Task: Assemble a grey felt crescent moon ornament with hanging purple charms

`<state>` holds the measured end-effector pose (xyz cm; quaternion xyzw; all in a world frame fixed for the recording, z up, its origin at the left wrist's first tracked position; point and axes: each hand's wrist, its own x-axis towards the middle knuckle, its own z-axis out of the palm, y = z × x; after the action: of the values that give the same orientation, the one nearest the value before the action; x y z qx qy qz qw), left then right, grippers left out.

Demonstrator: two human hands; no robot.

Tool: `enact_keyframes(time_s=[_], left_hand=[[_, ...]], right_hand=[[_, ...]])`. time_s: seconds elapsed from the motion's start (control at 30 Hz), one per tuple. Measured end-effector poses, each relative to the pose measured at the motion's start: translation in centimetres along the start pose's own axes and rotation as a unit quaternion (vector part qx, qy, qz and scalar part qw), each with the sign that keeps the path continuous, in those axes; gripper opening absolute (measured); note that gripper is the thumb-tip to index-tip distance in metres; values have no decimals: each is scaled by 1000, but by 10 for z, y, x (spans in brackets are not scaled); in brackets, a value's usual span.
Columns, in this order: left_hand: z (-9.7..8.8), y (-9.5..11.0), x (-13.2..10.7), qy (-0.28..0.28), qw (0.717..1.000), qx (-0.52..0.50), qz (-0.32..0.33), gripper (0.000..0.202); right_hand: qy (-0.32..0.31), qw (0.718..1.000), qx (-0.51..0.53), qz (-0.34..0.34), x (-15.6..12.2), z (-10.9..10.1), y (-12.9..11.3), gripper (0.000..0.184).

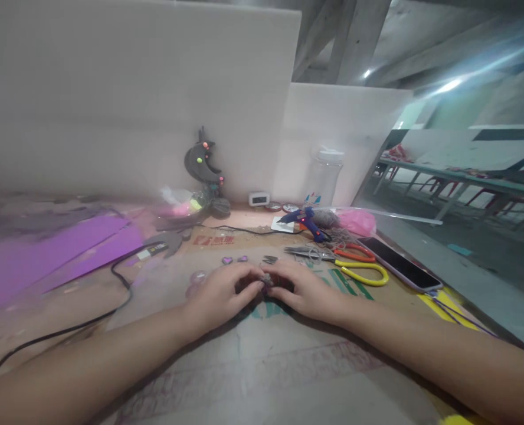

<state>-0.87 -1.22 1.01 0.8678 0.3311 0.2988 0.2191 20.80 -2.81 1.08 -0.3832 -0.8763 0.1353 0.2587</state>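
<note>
My left hand (224, 292) and my right hand (304, 289) rest on the cardboard-covered table (253, 360), fingertips meeting in the middle. Both pinch a small dark piece (266, 278) between them; its shape is too small to make out. Two small purple heart shapes (234, 260) lie just beyond my left hand. A small dark clip-like piece (269, 259) lies beyond the fingertips.
Scissors with yellow handles (359, 271) and orange-handled ones (354, 254) lie right of my hands, beside a phone (399, 264). A blue glue gun (304, 221), twine, pink bag, clear jar (326, 177), small clock (259, 199), dark crescent ornament (202, 162), purple sheet (45, 254) and black cable (89, 319) surround them.
</note>
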Motion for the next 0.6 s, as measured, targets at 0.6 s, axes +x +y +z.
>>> enact_keyframes(time_s=[0.6], left_hand=[[7, 13, 18, 83, 973, -175, -123, 19]], right_hand=[[86, 985, 125, 76, -1, -5, 2, 23]])
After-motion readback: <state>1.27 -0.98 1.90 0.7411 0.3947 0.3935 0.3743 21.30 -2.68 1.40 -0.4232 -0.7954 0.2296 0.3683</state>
